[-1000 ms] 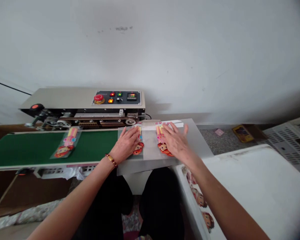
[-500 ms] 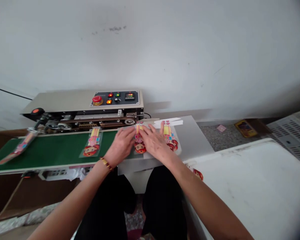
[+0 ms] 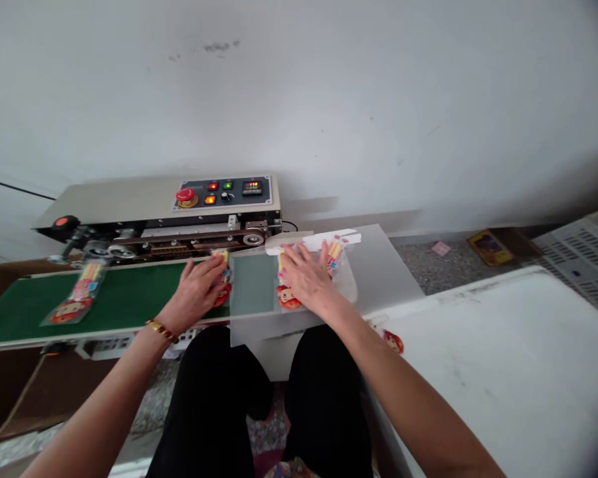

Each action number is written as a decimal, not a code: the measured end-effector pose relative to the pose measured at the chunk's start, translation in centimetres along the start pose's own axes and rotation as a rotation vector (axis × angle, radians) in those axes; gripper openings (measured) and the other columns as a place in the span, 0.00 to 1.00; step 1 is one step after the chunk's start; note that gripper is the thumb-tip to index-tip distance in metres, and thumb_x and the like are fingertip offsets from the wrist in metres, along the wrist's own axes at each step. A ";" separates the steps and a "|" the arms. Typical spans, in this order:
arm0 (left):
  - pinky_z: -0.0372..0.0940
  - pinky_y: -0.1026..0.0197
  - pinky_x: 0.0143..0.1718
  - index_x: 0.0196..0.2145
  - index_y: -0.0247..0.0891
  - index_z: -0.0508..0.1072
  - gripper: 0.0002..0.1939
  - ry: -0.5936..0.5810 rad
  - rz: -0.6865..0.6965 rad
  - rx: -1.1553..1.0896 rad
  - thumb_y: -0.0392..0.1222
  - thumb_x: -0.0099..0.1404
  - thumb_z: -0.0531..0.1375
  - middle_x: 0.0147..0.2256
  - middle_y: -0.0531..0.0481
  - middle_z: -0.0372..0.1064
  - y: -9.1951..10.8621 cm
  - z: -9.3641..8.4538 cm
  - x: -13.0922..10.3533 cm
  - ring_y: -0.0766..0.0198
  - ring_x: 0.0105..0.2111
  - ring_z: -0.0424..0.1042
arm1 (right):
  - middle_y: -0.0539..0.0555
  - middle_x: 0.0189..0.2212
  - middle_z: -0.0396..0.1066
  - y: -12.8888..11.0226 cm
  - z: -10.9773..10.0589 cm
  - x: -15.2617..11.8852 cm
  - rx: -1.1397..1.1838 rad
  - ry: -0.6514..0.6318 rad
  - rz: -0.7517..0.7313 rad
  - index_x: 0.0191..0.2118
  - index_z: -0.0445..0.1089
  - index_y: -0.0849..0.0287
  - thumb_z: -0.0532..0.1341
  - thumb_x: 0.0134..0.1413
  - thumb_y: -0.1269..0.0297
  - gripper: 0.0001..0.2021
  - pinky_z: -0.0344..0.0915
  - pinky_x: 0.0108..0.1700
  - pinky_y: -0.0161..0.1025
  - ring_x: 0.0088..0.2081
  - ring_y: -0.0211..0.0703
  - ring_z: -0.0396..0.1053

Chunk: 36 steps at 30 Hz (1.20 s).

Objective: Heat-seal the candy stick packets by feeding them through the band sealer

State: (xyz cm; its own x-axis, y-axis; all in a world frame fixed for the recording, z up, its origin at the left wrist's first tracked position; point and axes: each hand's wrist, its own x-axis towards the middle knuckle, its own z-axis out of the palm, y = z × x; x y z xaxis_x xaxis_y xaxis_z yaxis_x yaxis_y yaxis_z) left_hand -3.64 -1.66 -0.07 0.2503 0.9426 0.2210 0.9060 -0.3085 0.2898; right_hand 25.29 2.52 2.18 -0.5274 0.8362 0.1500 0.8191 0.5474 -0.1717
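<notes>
My left hand has its fingers pressed on a clear packet of yellow sticks at the right end of the green conveyor belt. Its fingers cover much of that packet. On the translucent sheet lies my right hand, flat with fingers spread. Beneath it is a second packet with a red-haired cartoon figure, partly covered. Another stick packet lies slanted by its fingertips. Farther left on the belt rests one more packet.
Behind the belt is a sealing machine with a control panel and red stop button. A white table stands to the right, with a packet end at its edge. White crates stand farther right.
My left hand has slid left from the sheet onto the belt with a packet. The belt's earlier middle packet is farther left. My right hand stays over the sheet; a packet near it now slants.
</notes>
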 end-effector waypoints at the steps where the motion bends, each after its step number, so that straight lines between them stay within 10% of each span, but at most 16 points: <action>1: 0.45 0.30 0.70 0.58 0.42 0.71 0.21 0.038 -0.027 0.039 0.46 0.73 0.50 0.62 0.38 0.69 0.2 -0.2 0.0 0.47 0.63 0.67 | 0.60 0.65 0.65 -0.7 0.2 0.7 0.020 0.009 -0.009 0.58 0.69 0.56 0.48 0.71 0.70 0.18 0.32 0.66 0.82 0.67 0.60 0.55; 10: 0.53 0.39 0.70 0.60 0.37 0.69 0.21 -0.008 0.190 -0.065 0.41 0.74 0.50 0.64 0.38 0.66 9.6 4.1 5.0 0.51 0.67 0.61 | 0.62 0.65 0.65 3.5 -1.4 -2.2 -0.038 0.049 0.178 0.62 0.68 0.56 0.49 0.72 0.65 0.19 0.30 0.64 0.85 0.68 0.66 0.55; 15: 0.50 0.36 0.71 0.62 0.37 0.68 0.23 -0.043 0.158 -0.117 0.45 0.75 0.49 0.66 0.37 0.63 6.2 3.9 4.4 0.51 0.68 0.59 | 0.66 0.66 0.62 5.3 -1.2 -5.0 -0.091 0.049 0.227 0.63 0.66 0.60 0.50 0.70 0.65 0.20 0.30 0.65 0.83 0.67 0.66 0.56; 22: 0.44 0.29 0.69 0.60 0.42 0.71 0.23 -0.057 0.029 0.006 0.49 0.73 0.51 0.63 0.38 0.67 -0.6 -0.2 0.8 0.46 0.66 0.64 | 0.57 0.67 0.62 1.9 -1.1 -0.4 0.072 -0.105 -0.080 0.63 0.66 0.53 0.49 0.68 0.71 0.23 0.32 0.70 0.77 0.70 0.54 0.52; 29: 0.51 0.39 0.70 0.64 0.41 0.66 0.23 -0.030 0.178 -0.041 0.43 0.74 0.50 0.64 0.39 0.66 5.9 1.4 3.3 0.53 0.66 0.63 | 0.52 0.67 0.63 1.3 -0.6 1.6 0.172 -0.110 -0.135 0.64 0.66 0.48 0.50 0.65 0.74 0.26 0.38 0.71 0.72 0.71 0.49 0.53; 36: 0.50 0.36 0.70 0.65 0.37 0.63 0.24 -0.043 0.143 -0.031 0.41 0.74 0.49 0.67 0.37 0.60 8.9 4.3 3.7 0.49 0.68 0.58 | 0.57 0.62 0.70 6.9 -2.4 -6.0 0.198 0.090 0.130 0.60 0.71 0.51 0.49 0.66 0.69 0.22 0.42 0.69 0.72 0.67 0.55 0.61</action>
State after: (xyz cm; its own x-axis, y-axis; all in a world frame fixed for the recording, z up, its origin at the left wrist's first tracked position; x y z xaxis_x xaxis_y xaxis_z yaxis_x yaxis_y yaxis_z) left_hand 6.84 -0.40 -0.69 0.3910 0.8931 0.2225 0.8492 -0.4433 0.2870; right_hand 34.66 1.21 2.44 -0.3907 0.8988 0.1989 0.8138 0.4383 -0.3817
